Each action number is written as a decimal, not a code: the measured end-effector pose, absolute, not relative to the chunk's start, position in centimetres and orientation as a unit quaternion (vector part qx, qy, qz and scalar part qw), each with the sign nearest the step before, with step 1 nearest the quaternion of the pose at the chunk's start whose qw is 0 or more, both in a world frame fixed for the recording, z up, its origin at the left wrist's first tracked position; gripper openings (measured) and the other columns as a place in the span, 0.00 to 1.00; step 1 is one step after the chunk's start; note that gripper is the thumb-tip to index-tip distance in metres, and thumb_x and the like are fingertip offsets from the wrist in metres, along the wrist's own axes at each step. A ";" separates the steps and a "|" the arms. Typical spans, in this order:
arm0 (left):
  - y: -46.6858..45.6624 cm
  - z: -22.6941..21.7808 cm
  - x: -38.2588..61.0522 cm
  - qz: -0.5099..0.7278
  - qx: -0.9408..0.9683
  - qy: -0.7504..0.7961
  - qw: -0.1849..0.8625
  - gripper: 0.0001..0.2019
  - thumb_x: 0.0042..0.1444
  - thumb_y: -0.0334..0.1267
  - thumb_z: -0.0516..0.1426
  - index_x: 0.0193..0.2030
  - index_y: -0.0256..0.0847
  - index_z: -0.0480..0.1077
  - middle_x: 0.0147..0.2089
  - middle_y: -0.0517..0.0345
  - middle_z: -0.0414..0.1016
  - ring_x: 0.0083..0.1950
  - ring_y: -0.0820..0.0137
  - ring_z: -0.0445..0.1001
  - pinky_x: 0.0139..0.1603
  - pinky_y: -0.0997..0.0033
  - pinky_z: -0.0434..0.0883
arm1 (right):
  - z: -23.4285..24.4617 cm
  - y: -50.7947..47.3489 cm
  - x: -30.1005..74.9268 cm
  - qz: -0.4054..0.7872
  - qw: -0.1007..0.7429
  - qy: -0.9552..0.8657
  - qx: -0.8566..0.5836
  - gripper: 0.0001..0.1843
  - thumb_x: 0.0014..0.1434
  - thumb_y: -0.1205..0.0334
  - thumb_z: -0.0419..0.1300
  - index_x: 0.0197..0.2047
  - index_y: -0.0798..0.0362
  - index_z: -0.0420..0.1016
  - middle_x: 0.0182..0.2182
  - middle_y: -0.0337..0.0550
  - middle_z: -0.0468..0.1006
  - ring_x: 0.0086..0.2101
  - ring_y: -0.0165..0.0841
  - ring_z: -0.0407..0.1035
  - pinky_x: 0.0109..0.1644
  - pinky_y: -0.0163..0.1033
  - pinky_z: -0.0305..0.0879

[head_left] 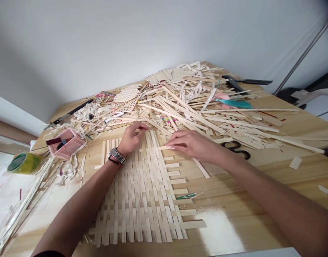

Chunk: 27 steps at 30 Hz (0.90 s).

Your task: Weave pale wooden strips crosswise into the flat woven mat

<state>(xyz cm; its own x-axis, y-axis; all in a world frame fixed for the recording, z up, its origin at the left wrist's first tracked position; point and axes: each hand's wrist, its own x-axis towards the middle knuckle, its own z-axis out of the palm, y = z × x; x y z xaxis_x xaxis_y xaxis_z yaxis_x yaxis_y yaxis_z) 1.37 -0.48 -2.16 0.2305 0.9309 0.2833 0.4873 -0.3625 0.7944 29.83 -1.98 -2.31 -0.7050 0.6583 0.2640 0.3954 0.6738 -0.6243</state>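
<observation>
Silver link watch (117, 155) and thin dark cord (113, 161) behind the left hand (132, 137)

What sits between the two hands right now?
Head view: only loose strip ends at the far edge of the woven mat lie between the left hand and the right hand.

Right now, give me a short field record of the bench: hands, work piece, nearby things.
left hand: fingers curled at far edge of woven mat
right hand: pinching a cross strip at that edge
mat: flat on table, ends loose
behind: strip pile
left side: pink basket, green tape roll
by right wrist: black scissors
</observation>
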 end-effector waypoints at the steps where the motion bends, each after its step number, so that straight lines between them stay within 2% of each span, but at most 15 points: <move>1: -0.4 -2.1 1.2 0.385 0.740 0.489 0.255 0.09 0.61 0.33 0.56 0.43 0.42 0.78 0.46 0.51 0.81 0.46 0.63 0.78 0.43 0.66 0.74 | -2.3 -2.0 29.8 0.272 0.243 -0.881 -0.300 0.14 0.73 0.64 0.61 0.50 0.48 0.90 0.46 0.48 0.88 0.45 0.38 0.81 0.55 0.46 0.75; 4: -0.1 -1.6 0.6 0.374 0.757 0.513 0.156 0.10 0.59 0.30 0.55 0.42 0.42 0.78 0.45 0.51 0.81 0.44 0.64 0.76 0.45 0.64 0.73 | -2.3 -2.0 29.8 0.271 0.250 -0.880 -0.299 0.14 0.73 0.63 0.61 0.50 0.47 0.90 0.45 0.48 0.88 0.44 0.38 0.81 0.55 0.46 0.76; 6: 0.0 -1.2 0.0 0.340 0.758 0.542 0.129 0.10 0.60 0.29 0.54 0.41 0.42 0.77 0.42 0.52 0.83 0.42 0.63 0.77 0.47 0.62 0.72 | -2.2 -2.0 29.8 0.269 0.253 -0.880 -0.297 0.14 0.73 0.63 0.61 0.50 0.48 0.90 0.45 0.48 0.88 0.44 0.38 0.81 0.55 0.45 0.75; 11: 0.0 -0.4 -0.5 0.263 0.769 0.564 0.148 0.08 0.59 0.33 0.57 0.36 0.42 0.78 0.33 0.55 0.82 0.35 0.63 0.76 0.39 0.63 0.69 | -2.0 -2.1 29.9 0.266 0.252 -0.880 -0.302 0.13 0.72 0.64 0.61 0.50 0.49 0.90 0.45 0.47 0.88 0.44 0.38 0.80 0.54 0.44 0.75; 17: -0.3 0.3 -0.4 0.234 0.772 0.568 0.160 0.07 0.59 0.35 0.57 0.32 0.43 0.77 0.32 0.55 0.82 0.33 0.63 0.75 0.38 0.63 0.68 | -2.2 -1.9 29.8 0.268 0.247 -0.880 -0.304 0.14 0.72 0.65 0.61 0.50 0.48 0.90 0.45 0.47 0.88 0.44 0.37 0.80 0.55 0.45 0.75; 23: -0.2 0.5 -0.5 0.231 0.770 0.569 0.172 0.06 0.58 0.35 0.57 0.32 0.44 0.76 0.35 0.53 0.83 0.36 0.62 0.76 0.39 0.63 0.68 | -2.2 -2.0 29.9 0.268 0.248 -0.880 -0.303 0.13 0.71 0.65 0.62 0.50 0.48 0.90 0.45 0.48 0.88 0.44 0.38 0.81 0.54 0.45 0.76; 27: -0.1 0.3 -0.5 0.240 0.760 0.570 0.201 0.08 0.60 0.36 0.56 0.33 0.43 0.75 0.32 0.56 0.81 0.32 0.65 0.74 0.35 0.66 0.67 | -2.1 -2.0 29.9 0.268 0.244 -0.881 -0.303 0.14 0.72 0.65 0.62 0.50 0.47 0.90 0.45 0.47 0.88 0.44 0.38 0.81 0.55 0.46 0.76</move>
<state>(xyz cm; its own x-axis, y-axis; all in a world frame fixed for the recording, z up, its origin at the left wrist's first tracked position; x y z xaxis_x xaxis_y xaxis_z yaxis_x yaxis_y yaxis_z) -0.53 -0.10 0.26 0.2346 0.9626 0.1354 0.7701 -0.2691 0.5784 29.95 -2.02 -2.13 -0.6968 0.6654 0.2677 0.4043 0.6727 -0.6196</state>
